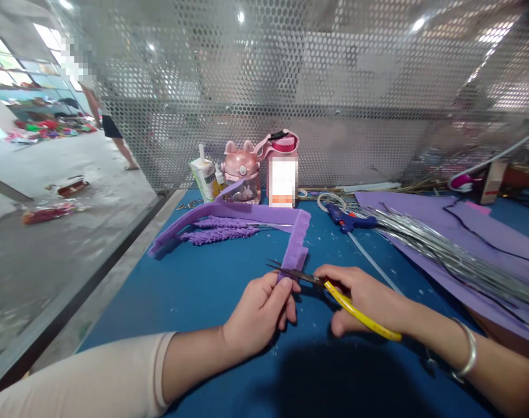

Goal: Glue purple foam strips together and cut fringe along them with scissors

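My left hand point(264, 305) pinches the near end of a long purple strip point(295, 238) between thumb and fingers. The strip looks like foam or felt; it runs away from me, bends, and lies back across the table to the left. In my right hand point(362, 296) is a pair of scissors point(355, 313) with yellow handles. Their dark blades are parted and lie across the strip, just beyond my left fingertips. Behind the strip, fringed purple flower spikes point(223, 235) rest on the blue table point(159, 302), with a thin wire stem pointing right.
At the back stand a drink carton point(204, 180), a pink bear-eared cup point(242, 171) and a pink bottle point(283, 151). A blue glue gun point(349, 219) lies right of centre. Wire stems point(447, 258) cover purple sheets point(403, 203). Perforated metal point(334, 87) walls the back. A person point(110, 125) is at far left.
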A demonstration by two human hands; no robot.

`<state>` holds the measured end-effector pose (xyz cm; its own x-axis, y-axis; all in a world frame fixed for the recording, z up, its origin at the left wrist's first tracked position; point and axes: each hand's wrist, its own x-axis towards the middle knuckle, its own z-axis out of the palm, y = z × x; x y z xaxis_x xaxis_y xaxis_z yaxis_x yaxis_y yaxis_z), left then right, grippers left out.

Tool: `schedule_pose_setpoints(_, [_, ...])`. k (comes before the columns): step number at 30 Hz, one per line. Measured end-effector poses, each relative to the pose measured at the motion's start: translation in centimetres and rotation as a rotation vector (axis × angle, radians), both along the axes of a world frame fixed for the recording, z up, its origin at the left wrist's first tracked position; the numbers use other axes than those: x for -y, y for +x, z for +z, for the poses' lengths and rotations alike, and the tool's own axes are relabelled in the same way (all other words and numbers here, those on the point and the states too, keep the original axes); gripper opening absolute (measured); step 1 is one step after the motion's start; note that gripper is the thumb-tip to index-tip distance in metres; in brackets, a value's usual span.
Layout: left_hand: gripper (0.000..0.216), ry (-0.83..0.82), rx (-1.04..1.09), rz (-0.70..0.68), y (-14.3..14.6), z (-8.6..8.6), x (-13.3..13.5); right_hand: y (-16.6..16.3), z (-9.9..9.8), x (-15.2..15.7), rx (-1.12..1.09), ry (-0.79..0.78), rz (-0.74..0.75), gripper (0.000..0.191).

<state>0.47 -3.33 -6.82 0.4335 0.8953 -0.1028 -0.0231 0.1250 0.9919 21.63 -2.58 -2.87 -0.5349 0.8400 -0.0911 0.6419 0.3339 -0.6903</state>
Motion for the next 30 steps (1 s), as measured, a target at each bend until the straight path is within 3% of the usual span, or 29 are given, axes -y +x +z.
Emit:
schedule_pose_setpoints(4, [0.032,0.026,0.005,0.063,0.0,0.3,-0.1,0.0,0.2,0.2,0.067,0.038,-0.015,0.073])
schedule_pose_setpoints(16, [0.042,0.093,-0.075,-0.024,-0.1,0.7,0.2,-0.1,-0.6,0.2,0.002,0.045,0.009,0.073])
schedule_pose_setpoints(30, [0.045,-0.019,-0.111,-0.033,-0.3,0.3,0.0,-0.3,-1.1,0.2,0.003,0.093,0.024,0.071])
